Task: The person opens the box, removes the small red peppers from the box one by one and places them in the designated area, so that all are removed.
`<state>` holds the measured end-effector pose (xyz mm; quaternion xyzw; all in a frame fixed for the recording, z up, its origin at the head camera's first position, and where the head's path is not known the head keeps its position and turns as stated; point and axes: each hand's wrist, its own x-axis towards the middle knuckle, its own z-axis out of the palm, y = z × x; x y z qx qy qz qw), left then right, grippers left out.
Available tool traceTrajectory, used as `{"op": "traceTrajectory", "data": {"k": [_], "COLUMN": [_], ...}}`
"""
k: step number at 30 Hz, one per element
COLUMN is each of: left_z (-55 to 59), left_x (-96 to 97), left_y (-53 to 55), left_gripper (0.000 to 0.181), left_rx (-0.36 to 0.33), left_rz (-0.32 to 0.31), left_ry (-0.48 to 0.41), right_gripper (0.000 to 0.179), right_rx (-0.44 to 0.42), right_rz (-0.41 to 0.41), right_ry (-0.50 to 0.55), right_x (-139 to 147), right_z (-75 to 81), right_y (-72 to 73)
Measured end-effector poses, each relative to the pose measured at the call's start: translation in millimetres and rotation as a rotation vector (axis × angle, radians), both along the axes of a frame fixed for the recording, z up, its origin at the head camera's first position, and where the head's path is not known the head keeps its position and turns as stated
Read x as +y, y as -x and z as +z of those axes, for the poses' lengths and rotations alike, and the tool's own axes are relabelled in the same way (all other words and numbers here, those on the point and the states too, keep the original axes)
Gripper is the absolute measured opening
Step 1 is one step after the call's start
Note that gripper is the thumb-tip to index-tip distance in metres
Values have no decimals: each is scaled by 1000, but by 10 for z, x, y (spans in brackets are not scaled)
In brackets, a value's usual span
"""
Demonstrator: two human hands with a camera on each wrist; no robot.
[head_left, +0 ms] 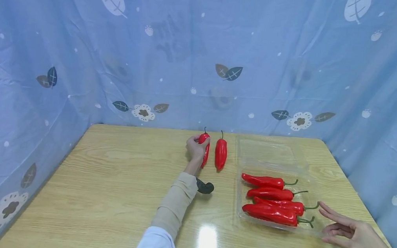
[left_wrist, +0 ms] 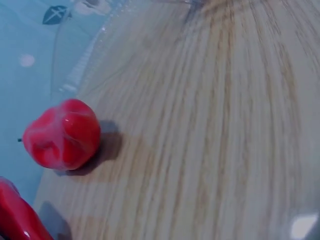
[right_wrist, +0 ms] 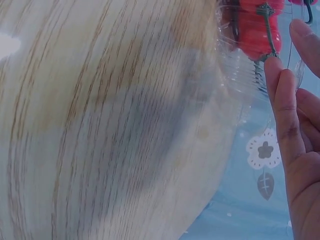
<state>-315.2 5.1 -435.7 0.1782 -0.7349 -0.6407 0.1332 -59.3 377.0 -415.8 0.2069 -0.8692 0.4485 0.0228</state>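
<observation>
My left hand (head_left: 196, 147) grips a red pepper (head_left: 205, 160) near its stem end, at the back middle of the table. Just right of it lies a second red pepper (head_left: 220, 154), its stem pointing away; in the left wrist view this pepper (left_wrist: 62, 135) shows end-on. On the right, several red peppers (head_left: 270, 213) with green stems lie side by side in a clear plastic container (head_left: 239, 200). My right hand (head_left: 357, 234) pinches the container's near right edge between thumb and a finger, its index finger stretched out by a stem.
The container's clear lid (head_left: 267, 151) lies folded back behind it. A dark curved object (head_left: 205, 187) shows beside the left forearm, partly hidden by the sleeve (head_left: 177, 199). Blue patterned curtain (head_left: 197, 61) borders the wooden table (head_left: 114, 195) at the back and sides.
</observation>
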Motion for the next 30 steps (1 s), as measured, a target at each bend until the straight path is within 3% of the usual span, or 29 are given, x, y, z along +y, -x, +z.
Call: {"op": "traceTrajectory", "data": {"k": [7, 17, 30], "left_z": [-92, -128, -164], "left_x": [21, 119, 177], "left_y": [46, 17, 25], "left_gripper": [34, 36, 37], "left_rx": [-14, -13, 13], "left_rz": [34, 25, 74], "left_ry": [65, 118, 124], "right_gripper": [82, 80, 77], "right_rx": [-8, -28, -44], "right_rz": [51, -15, -2], "right_ry": [66, 15, 37], "right_x": [38, 24, 28], "right_z": [-18, -26, -41], "right_y": [22, 3, 15]}}
